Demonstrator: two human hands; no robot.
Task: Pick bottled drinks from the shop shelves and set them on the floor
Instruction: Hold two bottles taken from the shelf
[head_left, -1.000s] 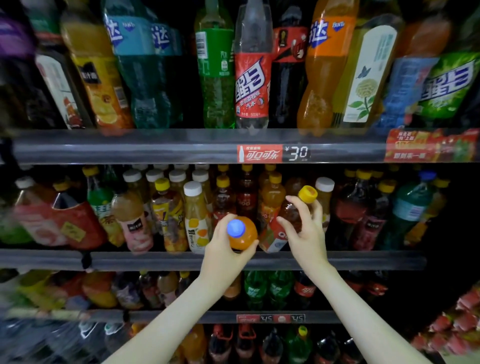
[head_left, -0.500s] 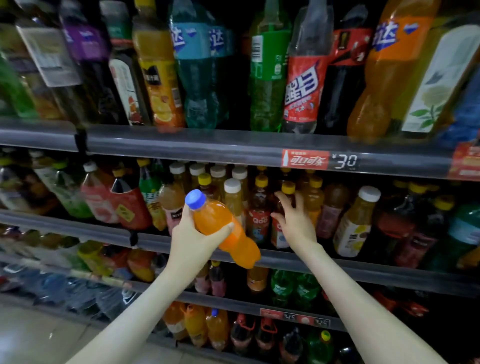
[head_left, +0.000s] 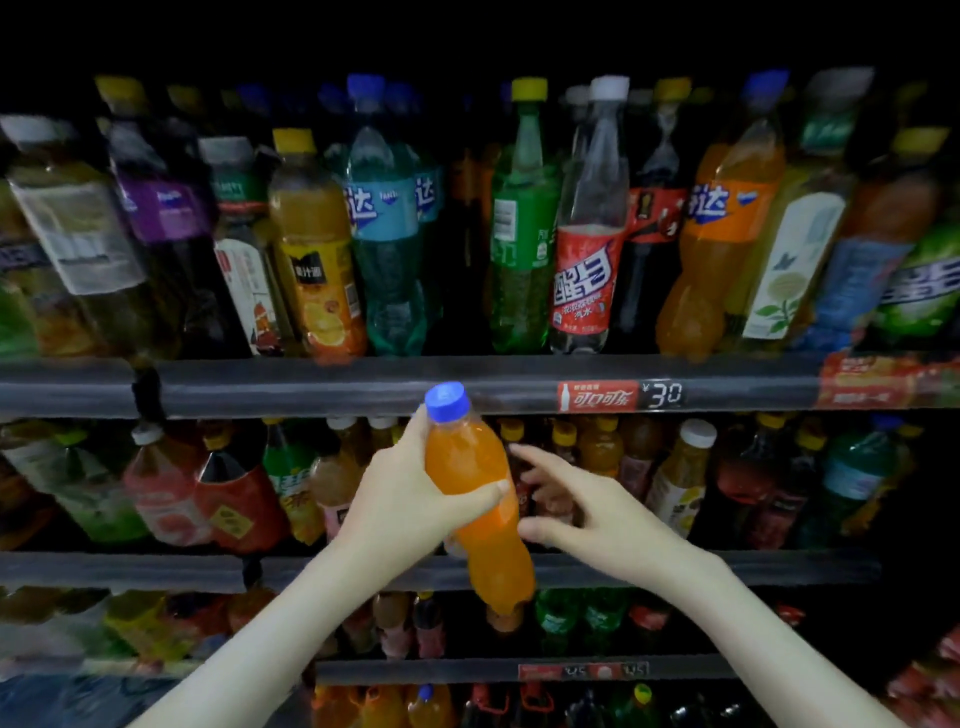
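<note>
step in hand: picking. one drink is off the shelf and in the air, not yet set down.
orange bottle: centre of the frame, tilted, with its blue cap toward the upper left and its base hanging low in front of the middle shelf rail, out in front of the rows behind.
left hand: wrapped round the bottle's upper body with the thumb across the front, clamped firmly on it.
right hand: just right of the bottle, fingers spread and loose, holding nothing, fingertips pointing at the small bottles on the middle shelf (too blurred to tell if they touch one).
floor: not plainly in view, somewhere below the bottom edge.
next move, as i judge it: either the free hand closes on a second bottle from that middle row, or the held one goes down. that needs a deep bend, the bottle turned upright and the base landing flat before the fingers let go.
</note>
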